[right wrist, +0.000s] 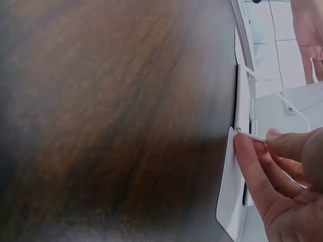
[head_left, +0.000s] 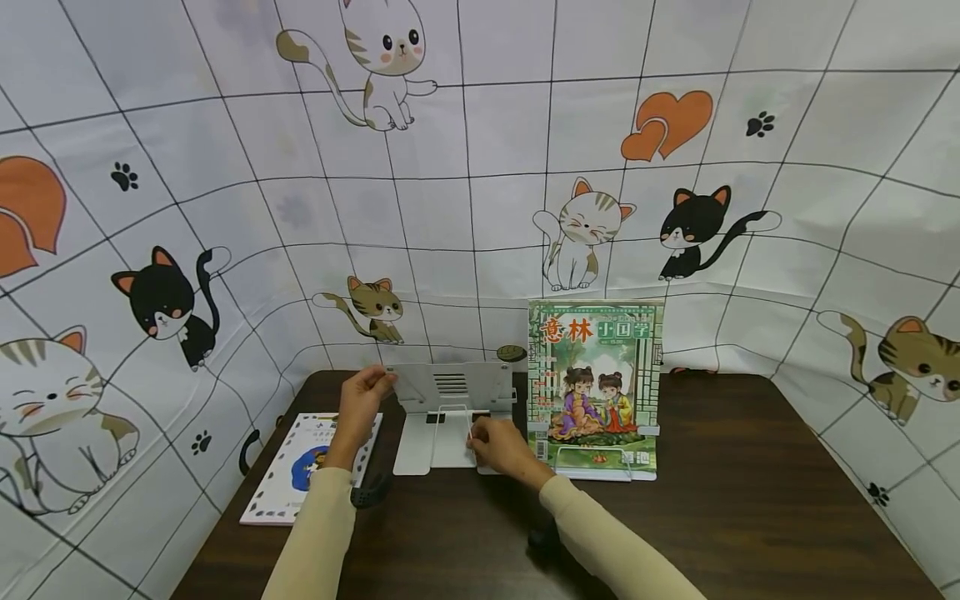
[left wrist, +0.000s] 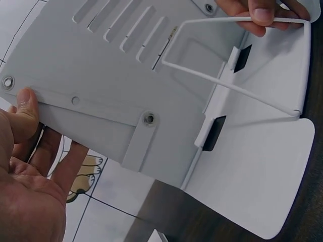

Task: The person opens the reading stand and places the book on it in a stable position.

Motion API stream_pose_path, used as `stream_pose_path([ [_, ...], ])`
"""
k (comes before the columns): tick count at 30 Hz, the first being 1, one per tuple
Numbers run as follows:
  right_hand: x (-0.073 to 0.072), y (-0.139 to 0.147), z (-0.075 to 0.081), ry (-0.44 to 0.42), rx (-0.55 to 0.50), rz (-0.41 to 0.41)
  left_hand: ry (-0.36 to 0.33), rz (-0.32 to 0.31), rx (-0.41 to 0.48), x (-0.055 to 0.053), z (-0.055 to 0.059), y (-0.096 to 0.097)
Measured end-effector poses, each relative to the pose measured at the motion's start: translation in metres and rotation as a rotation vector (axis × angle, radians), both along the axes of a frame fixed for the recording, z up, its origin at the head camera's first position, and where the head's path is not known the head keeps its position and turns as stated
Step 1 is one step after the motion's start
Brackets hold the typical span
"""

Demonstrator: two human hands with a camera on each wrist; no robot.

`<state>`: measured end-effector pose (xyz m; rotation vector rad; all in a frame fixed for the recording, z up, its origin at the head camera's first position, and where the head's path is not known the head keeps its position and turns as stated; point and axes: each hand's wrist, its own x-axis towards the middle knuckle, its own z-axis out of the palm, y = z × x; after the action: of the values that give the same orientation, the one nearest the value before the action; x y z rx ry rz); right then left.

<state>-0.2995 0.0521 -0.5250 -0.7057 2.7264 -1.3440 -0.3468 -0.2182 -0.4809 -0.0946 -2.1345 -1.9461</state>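
A white metal book stand (head_left: 414, 450) is on the table in front of me, its slotted back plate (left wrist: 106, 70) tilted up from the base plate. My left hand (head_left: 358, 410) grips the plate's upper left corner, thumb on the near face and fingers behind, as the left wrist view shows. A bent white wire bracket (left wrist: 217, 80) sticks up from the base. One side of that wire is pinched between the thumb and fingers of my right hand (right wrist: 282, 176). In the head view my right hand (head_left: 501, 446) is low at the stand's right half.
Right of the stand, a green illustrated magazine (head_left: 600, 350) stands upright on a second white stand (head_left: 600, 475). A white book with a blue picture (head_left: 277, 479) lies flat at the left. Behind the dark wooden table (head_left: 750, 500) hangs a cat-print cloth (head_left: 495, 208).
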Motion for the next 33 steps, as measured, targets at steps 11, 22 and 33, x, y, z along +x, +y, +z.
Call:
stream_pose_path([
  [11,0.0,0.0,0.0,-0.09,-0.077,-0.02,0.011,0.006,-0.079,0.013,-0.01,-0.007],
  [22,-0.001,0.0,-0.005,-0.113,-0.097,-0.034,0.033,-0.004,-0.03,0.021,-0.018,-0.005],
  [33,0.014,0.015,0.033,0.168,-0.015,-0.111,0.026,-0.01,-0.042,0.022,-0.019,-0.006],
])
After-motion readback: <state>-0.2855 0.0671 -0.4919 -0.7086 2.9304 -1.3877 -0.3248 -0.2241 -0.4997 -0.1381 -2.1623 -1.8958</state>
